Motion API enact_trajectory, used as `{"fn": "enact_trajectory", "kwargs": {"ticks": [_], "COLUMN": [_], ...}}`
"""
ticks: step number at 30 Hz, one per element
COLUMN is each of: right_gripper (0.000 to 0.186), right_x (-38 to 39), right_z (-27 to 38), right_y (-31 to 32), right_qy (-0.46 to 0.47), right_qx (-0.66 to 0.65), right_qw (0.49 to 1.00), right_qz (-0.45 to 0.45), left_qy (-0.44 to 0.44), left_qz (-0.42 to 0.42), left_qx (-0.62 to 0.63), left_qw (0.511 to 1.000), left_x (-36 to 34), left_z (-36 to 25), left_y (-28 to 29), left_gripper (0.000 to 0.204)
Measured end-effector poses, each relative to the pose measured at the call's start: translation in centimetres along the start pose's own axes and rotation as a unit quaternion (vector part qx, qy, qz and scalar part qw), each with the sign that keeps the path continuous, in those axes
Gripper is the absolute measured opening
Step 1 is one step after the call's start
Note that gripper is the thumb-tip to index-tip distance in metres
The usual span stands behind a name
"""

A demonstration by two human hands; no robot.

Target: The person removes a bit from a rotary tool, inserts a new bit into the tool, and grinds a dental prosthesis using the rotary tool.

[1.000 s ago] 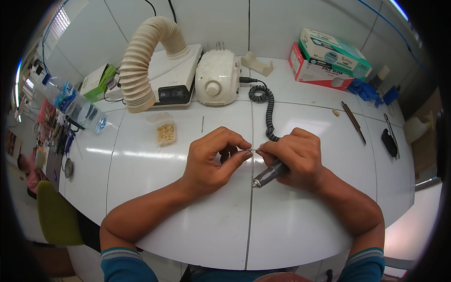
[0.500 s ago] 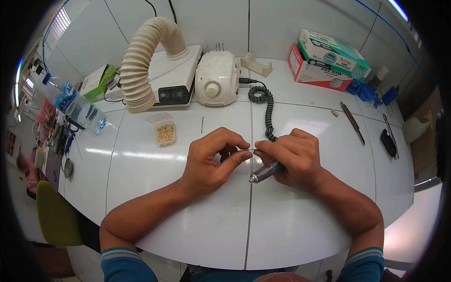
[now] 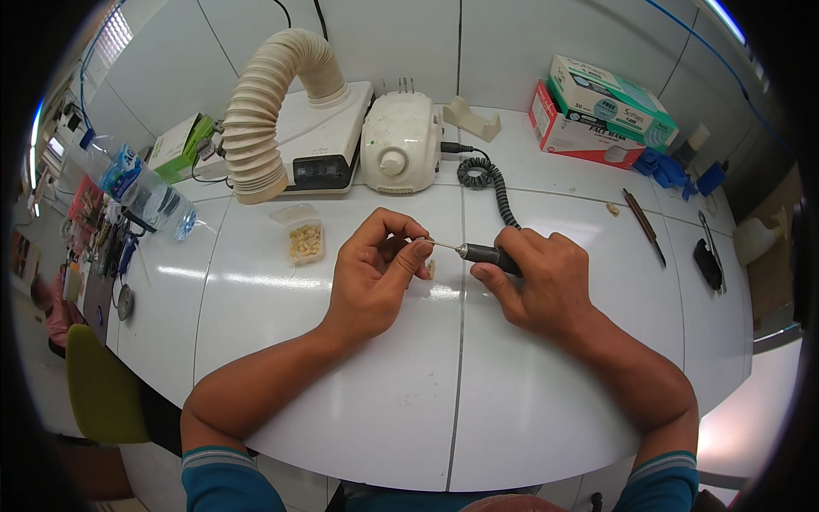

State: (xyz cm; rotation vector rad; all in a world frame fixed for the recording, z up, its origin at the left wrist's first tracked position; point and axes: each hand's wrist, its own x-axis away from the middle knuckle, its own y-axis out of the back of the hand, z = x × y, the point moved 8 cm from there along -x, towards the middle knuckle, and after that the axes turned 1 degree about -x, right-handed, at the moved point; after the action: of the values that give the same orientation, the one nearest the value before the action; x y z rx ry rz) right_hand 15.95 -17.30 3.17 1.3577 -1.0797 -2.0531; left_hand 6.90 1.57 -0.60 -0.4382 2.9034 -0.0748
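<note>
My right hand (image 3: pixel 546 277) wraps round a dark handpiece (image 3: pixel 490 256) with a ridged grip and metal nose, held level and pointing left. A thin metal bur (image 3: pixel 445 246) sticks out of the nose. My left hand (image 3: pixel 375 273) is closed in a pinch, thumb and forefinger on the bur's far end, hiding its tip. Below those fingertips shows a small pale piece (image 3: pixel 431 270) that I cannot make out. A black coiled cord (image 3: pixel 503 200) runs behind my right hand to a white control box (image 3: pixel 399 145) with a round knob.
A clear box of tooth-coloured pieces (image 3: pixel 305 243) lies open left of my left hand. Behind it stand a ribbed hose (image 3: pixel 256 111) and its white unit. A bottle (image 3: pixel 141 188) is at left; carton boxes (image 3: pixel 597 115), a brown tool (image 3: pixel 644 226) and tweezers (image 3: pixel 711 252) are at right.
The handpiece has swung up from pointing down to level. The thin shaft, earlier pinched between both hands, now sits in its nose. My left hand has shifted slightly up and left.
</note>
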Motion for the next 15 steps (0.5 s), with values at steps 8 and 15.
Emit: {"fn": "enact_trajectory", "kwargs": {"ticks": [8,15], "right_gripper": [0.046,0.046], "right_x": [0.01,-0.04], "right_z": [0.03,0.12], "right_y": [0.02,0.04], "right_qy": [0.01,0.012], "right_qx": [-0.007,0.039], "right_qw": [1.0,0.999], "right_qz": [-0.004,-0.002], "left_qy": [0.005,-0.006], "left_qz": [0.002,0.0], "left_qx": [-0.01,-0.032], "left_qw": [1.0,0.999], "left_x": [0.02,0.12], "left_z": [-0.11,-0.11], "left_y": [-0.13,-0.1], "left_gripper": [0.015,0.014]}}
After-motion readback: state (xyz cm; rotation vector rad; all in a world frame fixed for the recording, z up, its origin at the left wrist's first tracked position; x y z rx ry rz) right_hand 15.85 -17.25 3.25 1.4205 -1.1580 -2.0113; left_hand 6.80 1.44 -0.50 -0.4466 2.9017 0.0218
